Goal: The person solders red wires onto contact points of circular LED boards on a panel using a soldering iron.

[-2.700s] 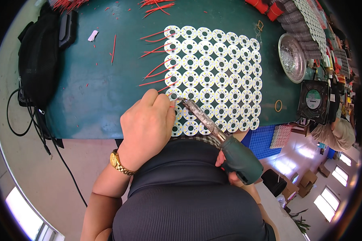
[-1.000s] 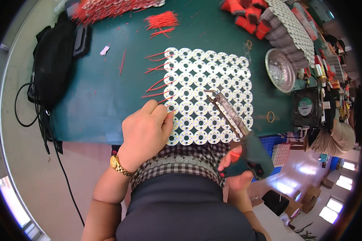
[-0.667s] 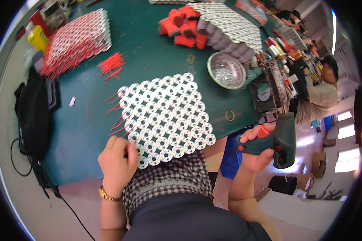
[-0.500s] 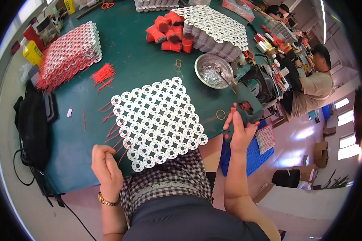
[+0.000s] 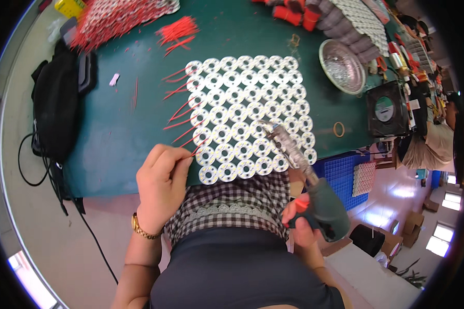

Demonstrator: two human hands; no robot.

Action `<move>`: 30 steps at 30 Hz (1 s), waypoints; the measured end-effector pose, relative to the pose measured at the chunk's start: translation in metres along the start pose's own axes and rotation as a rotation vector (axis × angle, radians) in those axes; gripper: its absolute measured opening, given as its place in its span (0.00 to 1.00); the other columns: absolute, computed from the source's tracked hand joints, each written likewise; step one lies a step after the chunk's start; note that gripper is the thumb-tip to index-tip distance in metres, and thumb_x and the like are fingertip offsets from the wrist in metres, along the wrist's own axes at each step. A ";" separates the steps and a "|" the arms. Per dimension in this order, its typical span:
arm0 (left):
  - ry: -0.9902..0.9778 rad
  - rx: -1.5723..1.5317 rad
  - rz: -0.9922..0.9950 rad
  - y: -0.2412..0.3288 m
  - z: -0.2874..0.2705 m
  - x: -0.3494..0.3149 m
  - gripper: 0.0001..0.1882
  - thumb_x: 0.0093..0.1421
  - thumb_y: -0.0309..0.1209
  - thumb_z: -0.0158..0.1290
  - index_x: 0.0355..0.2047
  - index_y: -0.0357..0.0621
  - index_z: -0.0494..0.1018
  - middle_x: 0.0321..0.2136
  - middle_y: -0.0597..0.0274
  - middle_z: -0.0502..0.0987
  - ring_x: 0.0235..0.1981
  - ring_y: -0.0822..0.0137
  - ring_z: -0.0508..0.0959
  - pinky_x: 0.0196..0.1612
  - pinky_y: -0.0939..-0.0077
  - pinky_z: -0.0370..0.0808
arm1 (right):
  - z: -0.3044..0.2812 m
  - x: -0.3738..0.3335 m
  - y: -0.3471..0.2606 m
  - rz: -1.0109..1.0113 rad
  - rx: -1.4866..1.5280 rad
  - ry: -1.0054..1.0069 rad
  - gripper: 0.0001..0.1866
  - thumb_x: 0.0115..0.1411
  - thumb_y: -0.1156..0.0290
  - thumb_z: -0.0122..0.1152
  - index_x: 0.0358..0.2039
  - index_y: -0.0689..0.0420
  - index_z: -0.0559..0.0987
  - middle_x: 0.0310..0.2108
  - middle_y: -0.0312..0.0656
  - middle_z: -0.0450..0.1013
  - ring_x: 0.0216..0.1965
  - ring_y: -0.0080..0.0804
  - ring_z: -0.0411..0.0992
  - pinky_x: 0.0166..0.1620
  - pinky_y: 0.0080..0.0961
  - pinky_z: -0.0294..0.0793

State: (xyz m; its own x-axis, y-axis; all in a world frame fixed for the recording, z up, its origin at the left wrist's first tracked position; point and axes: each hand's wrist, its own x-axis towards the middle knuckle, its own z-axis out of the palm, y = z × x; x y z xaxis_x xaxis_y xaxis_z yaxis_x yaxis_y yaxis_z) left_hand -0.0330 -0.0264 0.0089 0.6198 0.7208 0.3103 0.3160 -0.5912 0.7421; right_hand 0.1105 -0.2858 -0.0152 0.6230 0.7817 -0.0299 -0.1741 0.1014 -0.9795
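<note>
A square panel of round white circuit boards with dark centre holes [image 5: 237, 95] lies on the green table in front of me. Thin red wires [image 5: 176, 120] stick out from its left edge. At the lower left corner of the panel, my left hand [image 5: 162, 177] pinches one of these red wires between thumb and fingers. My right hand [image 5: 303, 226] grips a dark green soldering gun [image 5: 330, 208] with a red trigger. Its metal barrel slants up and left over the panel, the tip above the boards right of the middle. Whether the tip touches a board I cannot tell.
Loose red wires [image 5: 178, 31] lie beyond the panel, near a stack of wired panels [image 5: 116, 20]. To the right are a metal bowl [image 5: 324, 62] with silvery bits, a rubber band [image 5: 338, 129] and a black fan-like box [image 5: 384, 109]. A black bag [image 5: 56, 105] sits at left.
My right hand has brought the soldering gun from beside the metal bowl to over the panel. My left hand stays by the lower wires. The whole view has shifted.
</note>
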 end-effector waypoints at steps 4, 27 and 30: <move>-0.098 0.040 -0.079 -0.002 -0.003 -0.004 0.05 0.52 0.16 0.58 0.27 0.38 0.75 0.22 0.64 0.71 0.16 0.78 0.65 0.20 0.82 0.61 | -0.010 -0.007 -0.001 0.077 -0.222 -0.322 0.26 0.63 0.65 0.56 0.58 0.62 0.63 0.33 0.42 0.68 0.32 0.31 0.69 0.36 0.29 0.71; 0.025 0.088 0.106 -0.014 0.007 -0.009 0.08 0.45 0.16 0.59 0.24 0.42 0.74 0.20 0.65 0.72 0.16 0.71 0.68 0.18 0.78 0.64 | 0.001 -0.008 0.020 0.081 -0.376 -0.468 0.24 0.62 0.62 0.63 0.54 0.61 0.69 0.35 0.45 0.69 0.32 0.32 0.71 0.33 0.27 0.72; 0.026 0.104 0.128 -0.015 0.007 -0.008 0.09 0.44 0.16 0.58 0.24 0.43 0.74 0.20 0.65 0.72 0.16 0.71 0.69 0.19 0.78 0.64 | 0.009 -0.009 0.021 0.128 -0.234 -0.363 0.23 0.62 0.62 0.62 0.53 0.58 0.69 0.34 0.44 0.69 0.31 0.32 0.71 0.31 0.26 0.71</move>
State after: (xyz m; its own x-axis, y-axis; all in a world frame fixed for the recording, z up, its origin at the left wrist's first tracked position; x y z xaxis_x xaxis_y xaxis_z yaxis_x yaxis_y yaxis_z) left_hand -0.0378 -0.0257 -0.0086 0.6416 0.6454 0.4145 0.3089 -0.7121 0.6305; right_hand 0.0946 -0.2854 -0.0336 0.2921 0.9484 -0.1230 -0.0297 -0.1195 -0.9924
